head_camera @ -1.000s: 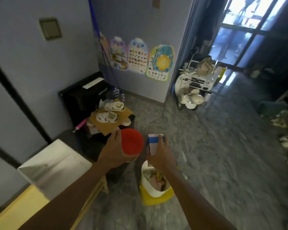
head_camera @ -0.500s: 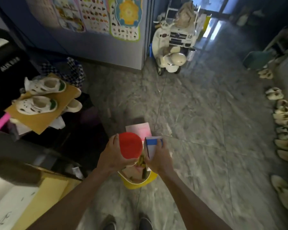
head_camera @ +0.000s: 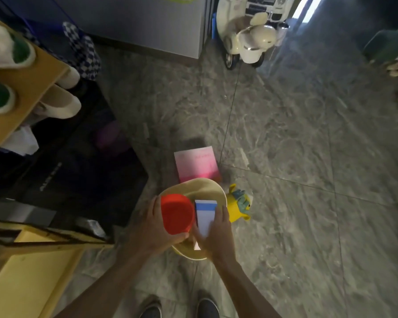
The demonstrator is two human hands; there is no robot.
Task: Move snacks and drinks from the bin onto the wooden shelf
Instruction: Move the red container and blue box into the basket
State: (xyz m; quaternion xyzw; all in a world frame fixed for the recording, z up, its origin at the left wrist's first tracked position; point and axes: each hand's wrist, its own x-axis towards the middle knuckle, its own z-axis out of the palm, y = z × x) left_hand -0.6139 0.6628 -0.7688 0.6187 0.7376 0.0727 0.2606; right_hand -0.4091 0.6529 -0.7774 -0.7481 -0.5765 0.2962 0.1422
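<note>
The inside of the bin point(head_camera: 194, 188) was almost wholly hidden behind the two hands and what they held, so its contents could not be made out; only its cream rim and a yellow lower edge showed. A yellow toy-like figure point(head_camera: 238, 206) stuck out at the bin's right side, too blurred to identify. The white and green shoes point(head_camera: 4, 72) at the left edge were smeared by motion and cut off by the frame.

The left hand point(head_camera: 151, 226) had its fingers point(head_camera: 179, 237) wrapped around a can with a round red lid point(head_camera: 176, 213), seen from above, so the can's body was hidden. The right hand point(head_camera: 216, 235) pinched a small carton point(head_camera: 205, 214), white with a blue band at the top, between thumb and fingers. Both items were held side by side, nearly touching, directly over the bin's opening.

The bin stood on a grey marbled tile floor point(head_camera: 296, 145), with a flat pink box point(head_camera: 197, 166) lying just behind it. A yellow wooden shelf point(head_camera: 32, 260) sat at the lower left, a dark cabinet point(head_camera: 74, 161) beyond it, and a cream toy scooter point(head_camera: 246, 35) stood near the wall. The person's dark shoes point(head_camera: 207, 307) showed at the bottom edge.
</note>
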